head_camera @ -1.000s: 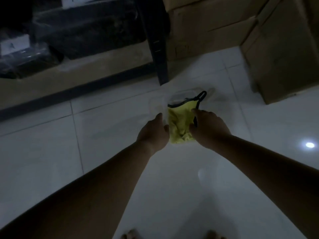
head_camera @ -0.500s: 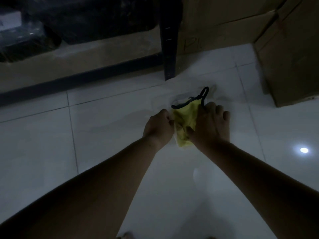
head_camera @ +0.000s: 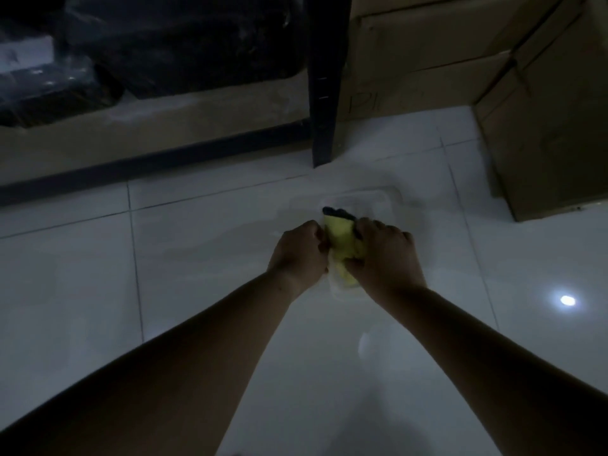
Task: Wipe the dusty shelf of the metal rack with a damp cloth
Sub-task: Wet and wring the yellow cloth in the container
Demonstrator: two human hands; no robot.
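Both hands reach out over the white tiled floor (head_camera: 197, 291) and meet on a yellow cloth (head_camera: 342, 240). The left hand (head_camera: 297, 255) has its grip closed on the left side of the cloth, fingers curled in so that only the knuckles show. The right hand (head_camera: 386, 258) has its grip closed on the right side, the thumb lying over the near part of the cloth. The cloth is bunched tight between the two fists, and a dark trim (head_camera: 339, 212) sticks out at its far end.

Under the hands, on the floor, lies a clear shallow container (head_camera: 381, 197); its far rim shows beyond the knuckles. The light is weak, so I cannot tell whether the cloth touches it.

At the far edge of the floor stands the metal rack (head_camera: 158, 167). Its dark upright post (head_camera: 324, 93) comes down to the floor just beyond the container. Left of the post runs the low shelf (head_camera: 184, 123), a brown board with a pale dusty film, well apart from the cloth. On the back part of the shelf lie dark bundles (head_camera: 164, 44) wrapped in plastic. Right of the post cardboard boxes (head_camera: 427, 54) are stacked, and one more large box (head_camera: 546, 143) stands at the far right corner of the floor. A small bright reflection (head_camera: 567, 300) lies on the tile to the right of the right forearm.
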